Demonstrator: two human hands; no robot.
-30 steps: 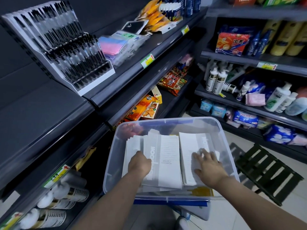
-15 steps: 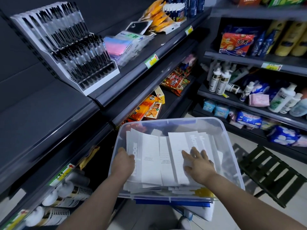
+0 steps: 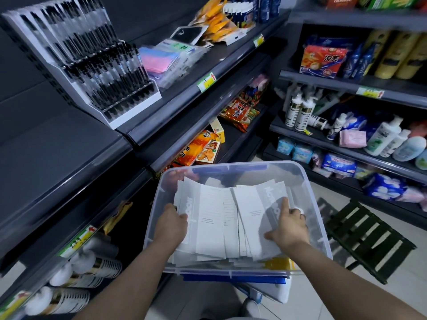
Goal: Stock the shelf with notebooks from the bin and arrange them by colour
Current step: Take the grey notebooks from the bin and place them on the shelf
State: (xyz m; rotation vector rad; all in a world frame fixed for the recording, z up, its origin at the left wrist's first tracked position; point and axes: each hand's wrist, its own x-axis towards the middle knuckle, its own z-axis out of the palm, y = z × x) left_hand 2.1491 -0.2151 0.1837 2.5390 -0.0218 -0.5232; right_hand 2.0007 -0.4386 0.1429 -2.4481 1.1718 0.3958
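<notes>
A clear plastic bin stands in front of me, filled with a loose pile of white and grey notebooks. My left hand grips the left edge of the pile, fingers tucked under it. My right hand clasps the right side of the pile, thumb on a grey cover. Something yellow shows under the notebooks at the bin's near right corner. A bare dark shelf lies to the left of the bin.
A white pen display rack and pastel packets sit on the upper left shelf. Snack bags fill the lower shelf. Bottles and toiletries line the right shelves. A dark folding stool stands right of the bin.
My hands have spread apart to the outer edges of the pile: the left now grips its left side, the right has slid to its right side. The view shifted slightly.
</notes>
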